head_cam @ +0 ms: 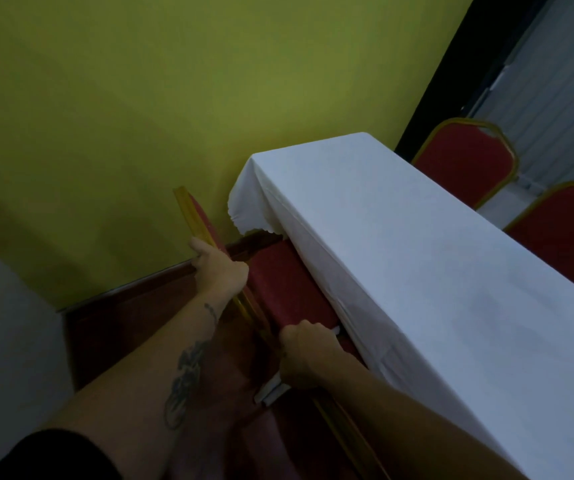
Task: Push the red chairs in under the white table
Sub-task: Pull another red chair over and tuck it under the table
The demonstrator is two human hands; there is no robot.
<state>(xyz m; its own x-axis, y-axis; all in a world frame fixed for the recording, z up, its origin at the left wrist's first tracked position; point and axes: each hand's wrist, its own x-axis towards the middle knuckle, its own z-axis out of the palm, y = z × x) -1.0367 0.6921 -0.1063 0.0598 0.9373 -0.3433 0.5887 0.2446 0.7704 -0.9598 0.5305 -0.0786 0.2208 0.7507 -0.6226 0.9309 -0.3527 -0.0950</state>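
A red chair with a gold frame stands at the near left side of the white-clothed table, its seat partly under the hanging cloth. My left hand grips the top of the chair's backrest. My right hand is closed on the near end of that backrest frame, close to the cloth. Two more red chairs stand on the table's far side, one at the back and one nearer, their seats hidden by the table.
A yellow-green wall with a dark red skirting board runs close behind the chair. A dark door frame and grey shutters are at the upper right. Red floor shows below my arms.
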